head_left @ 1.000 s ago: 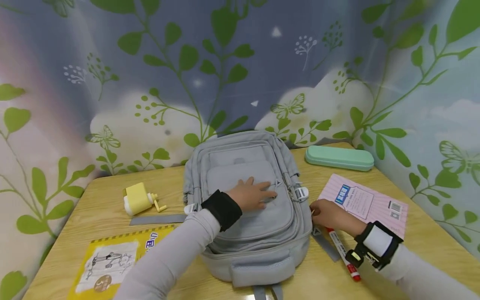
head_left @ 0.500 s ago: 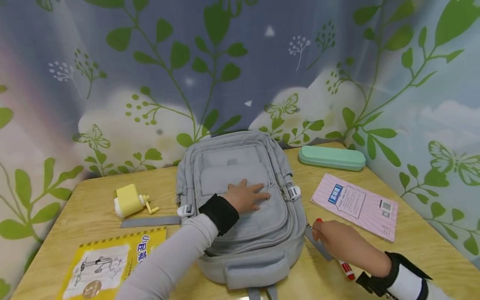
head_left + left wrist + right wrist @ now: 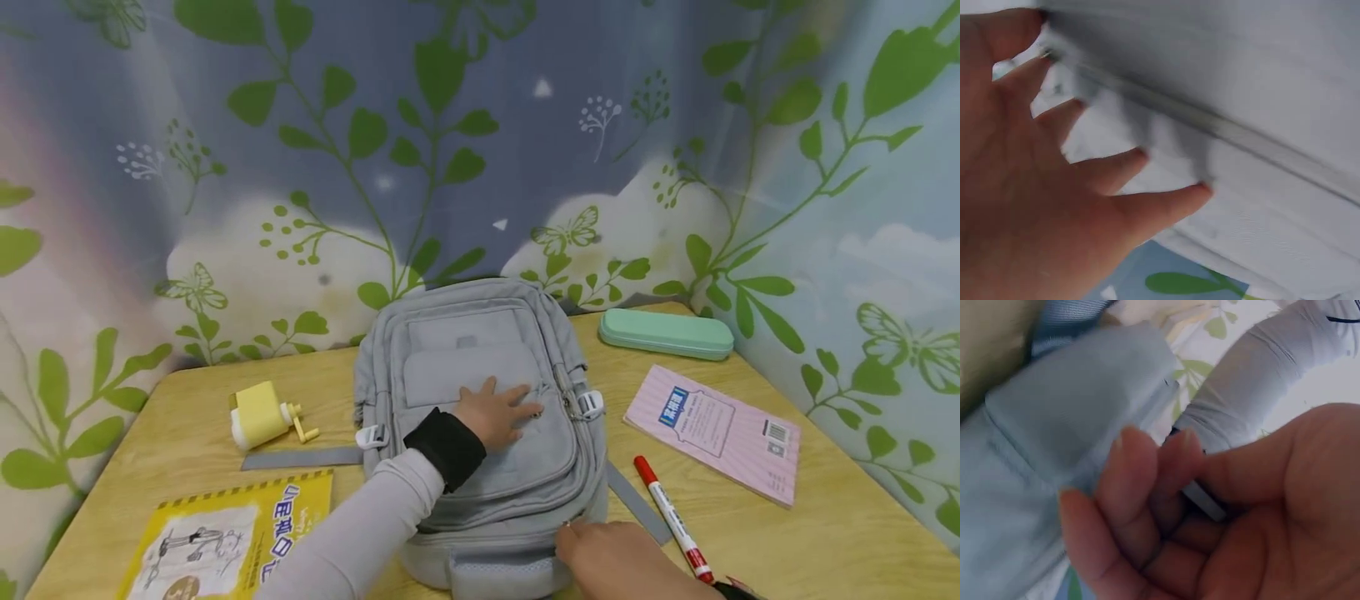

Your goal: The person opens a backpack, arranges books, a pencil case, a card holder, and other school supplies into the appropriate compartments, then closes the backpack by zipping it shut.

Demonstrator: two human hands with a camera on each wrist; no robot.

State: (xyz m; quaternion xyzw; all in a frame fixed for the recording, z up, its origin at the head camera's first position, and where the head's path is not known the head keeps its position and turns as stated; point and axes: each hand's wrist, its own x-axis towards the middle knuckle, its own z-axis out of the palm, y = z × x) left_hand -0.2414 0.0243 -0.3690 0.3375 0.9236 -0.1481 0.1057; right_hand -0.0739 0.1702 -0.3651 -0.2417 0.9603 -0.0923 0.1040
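Observation:
A grey backpack point(image 3: 480, 467) lies on its back on the wooden table, its front pocket upward. My left hand point(image 3: 491, 417) rests on that front panel with the fingers spread. In the left wrist view the fingertips point(image 3: 1204, 187) touch the cloth beside a long seam. Down at the bag's near right corner, my right hand point(image 3: 622, 560) pinches a zipper pull point(image 3: 1205, 501) between thumb and curled fingers. Only a bit of the pull shows there; the fingers cover the rest.
A red-capped marker point(image 3: 673, 518) lies right of the bag, near a pink booklet point(image 3: 712, 433) and a mint-green case point(image 3: 666, 333). To the left are a yellow hand-crank gadget point(image 3: 262, 414) and a yellow book point(image 3: 225, 537). A leaf-patterned curtain point(image 3: 337, 192) stands behind.
My right hand has moved from the bag's right side around to its near edge, toward me and leftward, uncovering the marker. The left hand has stayed on the front panel.

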